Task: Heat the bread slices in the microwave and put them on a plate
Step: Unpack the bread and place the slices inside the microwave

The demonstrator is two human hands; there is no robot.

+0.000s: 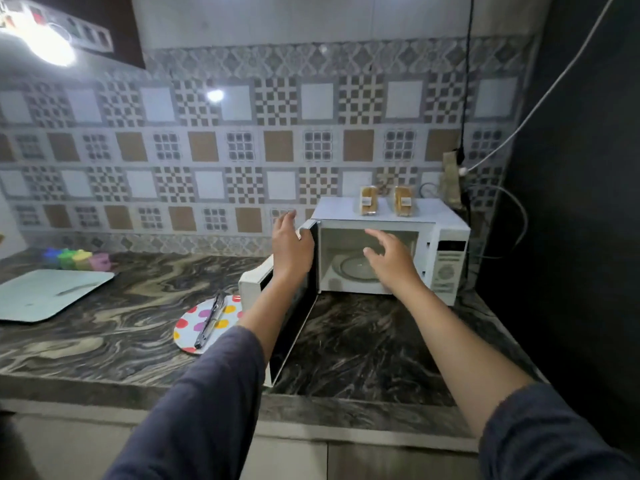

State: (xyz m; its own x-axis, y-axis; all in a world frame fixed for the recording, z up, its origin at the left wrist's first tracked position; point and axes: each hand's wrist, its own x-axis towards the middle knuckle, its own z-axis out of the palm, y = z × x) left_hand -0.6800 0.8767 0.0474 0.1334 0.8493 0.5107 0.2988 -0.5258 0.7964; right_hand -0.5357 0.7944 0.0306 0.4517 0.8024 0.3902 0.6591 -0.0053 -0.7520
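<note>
Resting my left hand [291, 247], fingers loose, on the open door [296, 336], I spread my empty right hand [389, 259] before the microwave [446, 268]; bread [369, 200] sits on top.

Glossy marbled stone counter [363, 341], matt white microwave [446, 223] w/ glass turntable [356, 268] (tiles [207, 150] glossy too).
</note>
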